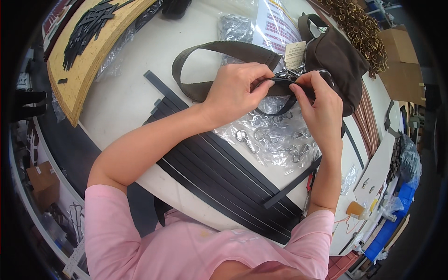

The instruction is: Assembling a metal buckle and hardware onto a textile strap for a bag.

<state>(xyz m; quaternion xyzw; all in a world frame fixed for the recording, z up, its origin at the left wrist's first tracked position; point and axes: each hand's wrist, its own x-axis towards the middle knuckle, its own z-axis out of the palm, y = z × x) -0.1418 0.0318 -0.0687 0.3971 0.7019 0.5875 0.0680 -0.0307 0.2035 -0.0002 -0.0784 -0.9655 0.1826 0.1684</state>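
Note:
Pinched between my left hand (240, 88) and my right hand (319, 107) is a narrow black strap (281, 83), bent into a loop that hangs below my fingers. Both hands are closed, thumbs against fingertips. Silver metal hardware (289, 73) sits just behind the strap, beside a dark brown fabric bag (343, 63) with a zipper and a paper tag (295, 55). The bag's wide olive webbing strap (224, 46) curves out behind my left hand. Under my hands lies a clear plastic bag (261, 140) of silver snap hooks (247, 141).
Long black strips (224, 179) lie side by side near my body, with one short strip (291, 183) across them. A wooden board (88, 79) at the far left bears small black pieces (91, 28). Brass-coloured chain (359, 32) and a cardboard box (400, 63) stand far right.

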